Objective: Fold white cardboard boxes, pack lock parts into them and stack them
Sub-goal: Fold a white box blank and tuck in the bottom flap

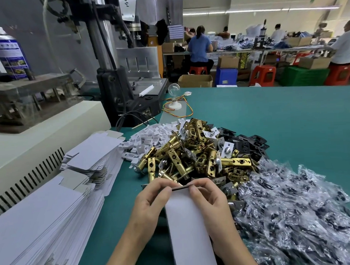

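A white cardboard box (190, 227) sits at the near centre of the scene, held above the near edge of the teal table (278, 113), its long white face up and its far end pointing at the parts pile. Both hands grip that far end: the left hand (151, 204) pinches the left corner between thumb and curled fingers, and the right hand (210, 198) pinches the right corner the same way. A dark strip shows at the box's far edge between the fingertips; whether that end is open cannot be told.

Just beyond the hands lies a heap of brass latch bodies (191, 157), touching one another at all angles. On its far left is a scatter of small white plastic pieces (150, 137); on its far right, a pile of black plates (248, 143). To the right and near, clear plastic bags (292, 207) holding dark small parts spread out to the table's near right.

To the left, flat white box blanks (44, 216) are stacked high, with a second, smaller stack (93, 155) just behind. Left of these stands a cream machine housing (41, 141) with vent slots. Farther back are a dark press machine (112, 79), a clear light bulb (173, 88) in a white socket, and a blue spray can (8, 55). In the far background, seated workers (200, 46) and red stools (263, 74) are seen.
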